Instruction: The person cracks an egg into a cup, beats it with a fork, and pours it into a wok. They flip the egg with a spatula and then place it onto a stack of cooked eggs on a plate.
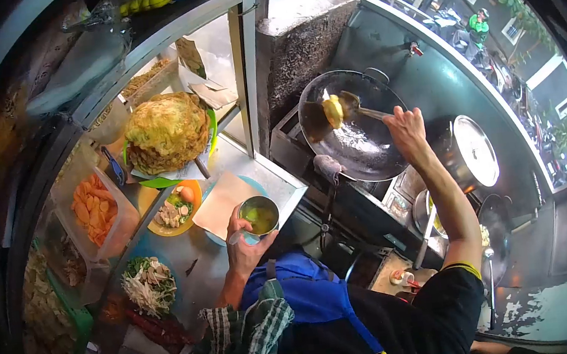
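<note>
My left hand [243, 255] is wrapped around a round metal cup [275, 214] with yellowish-green liquid inside. A pale spoon-like piece [236, 237] sticks out by my fingers. Held over the wok [370, 142], a metal wok spatula [368, 113] has its handle in my closed right hand [407, 133]. A yellow lump of food [333, 111] lies at the spatula's blade, on the left side of the wok. Shiny oil shows at the wok's bottom. Under the cup, a plate lined with brown paper [225, 201] rests on the counter.
An orange plate [190, 187] holds an egg, greens and meat pieces. Behind it sits a heap of fried golden food [166, 133]. A blue plate of shredded vegetables [149, 287] and a tub of orange slices [93, 205] stand left. A lidded pot [474, 153] is right of the wok.
</note>
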A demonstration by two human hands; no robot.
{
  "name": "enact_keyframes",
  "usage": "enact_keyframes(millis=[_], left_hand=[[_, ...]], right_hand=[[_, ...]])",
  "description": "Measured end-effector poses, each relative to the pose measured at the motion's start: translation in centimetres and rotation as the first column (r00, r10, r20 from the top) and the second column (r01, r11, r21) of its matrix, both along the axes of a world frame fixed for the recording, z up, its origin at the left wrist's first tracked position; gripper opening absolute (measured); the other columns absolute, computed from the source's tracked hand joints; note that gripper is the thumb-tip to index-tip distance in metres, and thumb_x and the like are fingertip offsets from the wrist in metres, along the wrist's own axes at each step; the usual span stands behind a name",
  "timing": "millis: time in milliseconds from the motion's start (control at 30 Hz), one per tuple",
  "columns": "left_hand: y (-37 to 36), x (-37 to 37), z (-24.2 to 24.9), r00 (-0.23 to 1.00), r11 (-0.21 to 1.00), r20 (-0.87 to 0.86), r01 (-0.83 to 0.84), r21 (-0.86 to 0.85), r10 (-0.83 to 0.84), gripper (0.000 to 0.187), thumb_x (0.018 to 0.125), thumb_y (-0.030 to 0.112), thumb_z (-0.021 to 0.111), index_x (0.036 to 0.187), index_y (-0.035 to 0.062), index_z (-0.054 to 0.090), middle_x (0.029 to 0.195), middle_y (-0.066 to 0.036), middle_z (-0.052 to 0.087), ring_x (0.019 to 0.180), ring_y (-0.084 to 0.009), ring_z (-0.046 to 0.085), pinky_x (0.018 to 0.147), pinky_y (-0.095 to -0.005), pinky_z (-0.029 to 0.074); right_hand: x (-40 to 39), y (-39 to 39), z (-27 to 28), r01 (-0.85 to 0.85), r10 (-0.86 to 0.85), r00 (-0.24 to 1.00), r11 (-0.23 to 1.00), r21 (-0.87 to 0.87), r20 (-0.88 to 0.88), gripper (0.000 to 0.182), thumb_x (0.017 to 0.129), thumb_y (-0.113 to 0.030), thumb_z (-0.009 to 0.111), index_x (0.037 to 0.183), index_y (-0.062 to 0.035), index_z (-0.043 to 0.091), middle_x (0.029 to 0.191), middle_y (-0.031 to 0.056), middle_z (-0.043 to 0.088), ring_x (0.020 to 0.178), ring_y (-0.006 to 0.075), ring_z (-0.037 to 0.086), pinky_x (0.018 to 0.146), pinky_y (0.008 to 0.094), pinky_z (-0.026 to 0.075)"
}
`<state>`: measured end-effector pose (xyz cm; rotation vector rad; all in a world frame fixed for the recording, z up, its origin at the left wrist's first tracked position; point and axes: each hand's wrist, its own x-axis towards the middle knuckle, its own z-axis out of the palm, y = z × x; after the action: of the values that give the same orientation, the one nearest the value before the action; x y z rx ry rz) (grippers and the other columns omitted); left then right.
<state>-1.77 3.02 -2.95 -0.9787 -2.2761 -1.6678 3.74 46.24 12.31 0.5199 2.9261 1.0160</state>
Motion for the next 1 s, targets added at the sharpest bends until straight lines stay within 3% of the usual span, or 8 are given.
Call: enact_keyframes(millis=[133, 300, 467, 600, 667, 800, 933, 1000], left_hand=[[-0.3, 0.3, -0.3, 0.968, 0.996, 0.250, 0.027, -0.087, -0.004, 0.061, 0.066, 0.025, 0.093, 0.095, 0.0067, 0.042, 0.135, -0.026, 0.050, 0.114, -0.0400, 0.059, 0.093, -0.0453, 0.051], [0.1, 0.0, 0.1, 1.000, 0.998, 0.022, 0.001, -0.056, 0.000, 0.061, 0.065, 0.025, 0.093, 0.095, 0.0057, 0.044, 0.135, -0.026, 0.050, 0.113, -0.0406, 0.059, 0.093, -0.0454, 0.051], [0.4, -0.1, -0.4, 0.999, 0.999, 0.040, 0.027, -0.024, -0.026, 0.060, 0.066, 0.024, 0.093, 0.094, 0.0056, 0.044, 0.136, -0.026, 0.049, 0.114, -0.0402, 0.059, 0.094, -0.0452, 0.051], [0.8, -0.2, -0.9, 0.999, 0.999, 0.024, 0.043, 0.001, -0.043, 0.060, 0.066, 0.023, 0.093, 0.096, 0.0057, 0.044, 0.135, -0.026, 0.050, 0.115, -0.0393, 0.058, 0.095, -0.0441, 0.050], [0.8, 0.1, -0.3, 0.997, 0.997, 0.063, 0.052, -0.052, -0.049, 0.061, 0.066, 0.024, 0.093, 0.097, 0.0059, 0.043, 0.135, -0.026, 0.050, 0.115, -0.0392, 0.058, 0.095, -0.0440, 0.050], [1.4, 0.3, 0.3, 0.997, 0.994, -0.007, 0.074, -0.075, -0.075, 0.064, 0.066, 0.025, 0.093, 0.100, 0.0062, 0.043, 0.134, -0.025, 0.052, 0.115, -0.0391, 0.058, 0.094, -0.0440, 0.050], [1.9, 0.5, -0.2, 0.998, 0.999, -0.019, 0.053, -0.012, -0.053, 0.063, 0.064, 0.025, 0.094, 0.100, 0.0066, 0.046, 0.134, -0.026, 0.053, 0.113, -0.0410, 0.058, 0.095, -0.0444, 0.049], [1.8, 0.4, -0.1, 0.997, 0.997, 0.032, 0.070, -0.042, -0.068, 0.063, 0.062, 0.024, 0.094, 0.100, 0.0065, 0.047, 0.134, -0.026, 0.054, 0.113, -0.0412, 0.058, 0.095, -0.0447, 0.049]], right_hand=[[0.0, -0.9, 1.0, 0.025, -0.025, 1.000, 0.999, -0.034, 0.005, 0.015, 0.091, -0.016, 0.056, 0.094, -0.0240, 0.069, 0.087, 0.0056, 0.062, 0.076, 0.0217, 0.070, 0.067, 0.0385, 0.048], [2.2, -0.1, -2.6, -0.047, -0.030, 0.965, 0.958, -0.281, -0.261, 0.024, 0.090, -0.013, 0.057, 0.103, -0.0241, 0.073, 0.090, 0.0103, 0.065, 0.076, 0.0291, 0.069, 0.067, 0.0445, 0.052], [5.1, 0.4, -5.2, 0.102, -0.146, 0.984, 0.928, -0.358, -0.099, 0.031, 0.087, -0.012, 0.059, 0.112, -0.0266, 0.072, 0.092, 0.0135, 0.067, 0.086, 0.0327, 0.070, 0.074, 0.0451, 0.055], [8.3, 4.8, -10.0, 0.027, -0.192, 0.951, 0.830, -0.558, -0.240, 0.042, 0.083, -0.013, 0.067, 0.124, -0.0169, 0.068, 0.099, 0.0115, 0.071, 0.084, 0.0268, 0.069, 0.076, 0.0369, 0.055], [9.2, 4.7, -11.5, -0.101, -0.568, 0.798, 0.204, -0.974, -0.202, 0.044, 0.089, -0.019, 0.066, 0.131, -0.0077, 0.062, 0.091, 0.0065, 0.069, 0.080, 0.0166, 0.066, 0.070, 0.0300, 0.052], [9.8, 3.0, -14.4, -0.415, -0.773, 0.630, -0.408, -0.813, 0.066, 0.033, 0.097, -0.025, 0.062, 0.127, -0.0100, 0.058, 0.079, 0.0029, 0.061, 0.054, 0.0074, 0.048, 0.048, 0.0228, 0.039], [11.3, 2.9, -19.3, -0.565, -0.797, 0.560, -0.567, -0.599, 0.226, 0.022, 0.103, -0.029, 0.052, 0.118, -0.0126, 0.056, 0.076, 0.0032, 0.062, 0.046, 0.0074, 0.045, 0.040, 0.0201, 0.036], [11.7, 0.2, -18.1, -0.413, -0.827, 0.551, -0.387, -0.824, 0.112, 0.029, 0.105, -0.037, 0.046, 0.117, -0.0121, 0.056, 0.083, 0.0068, 0.067, 0.052, 0.0084, 0.051, 0.044, 0.0224, 0.040]])
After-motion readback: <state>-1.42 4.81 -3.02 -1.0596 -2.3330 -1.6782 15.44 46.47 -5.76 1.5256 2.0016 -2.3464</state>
